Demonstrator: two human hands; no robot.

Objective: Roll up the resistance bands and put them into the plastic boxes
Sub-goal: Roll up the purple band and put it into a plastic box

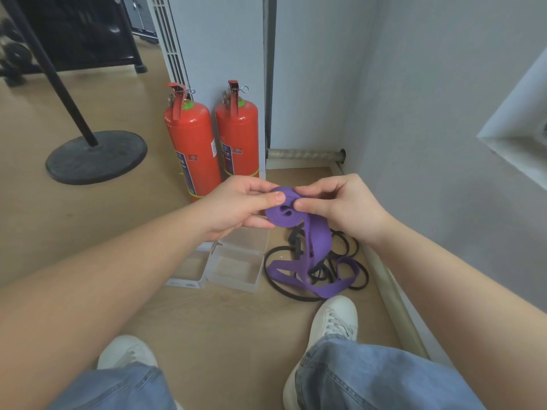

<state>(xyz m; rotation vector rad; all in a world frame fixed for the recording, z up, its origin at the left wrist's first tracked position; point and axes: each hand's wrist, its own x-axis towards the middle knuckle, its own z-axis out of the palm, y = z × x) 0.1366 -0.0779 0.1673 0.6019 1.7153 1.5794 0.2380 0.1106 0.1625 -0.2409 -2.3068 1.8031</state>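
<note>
A purple resistance band (316, 241) is partly coiled into a small roll held above the floor. My left hand (239, 202) pinches the roll from the left, thumb on top. From the right, my right hand (340, 202) grips the same roll with thumb and fingers. The band's loose tail hangs down and lies looped on the floor. Thin black resistance bands (349, 247) lie tangled under and around that tail. Two clear plastic boxes (236, 267) (189, 270) sit open on the floor just below my left hand; I see nothing inside them.
Two red fire extinguishers (192, 149) (236, 137) stand against the white pillar behind the boxes. A black round stand base (94, 156) sits at the left. The grey wall and its skirting run along the right. My white shoes (334, 321) and jeans are at the bottom.
</note>
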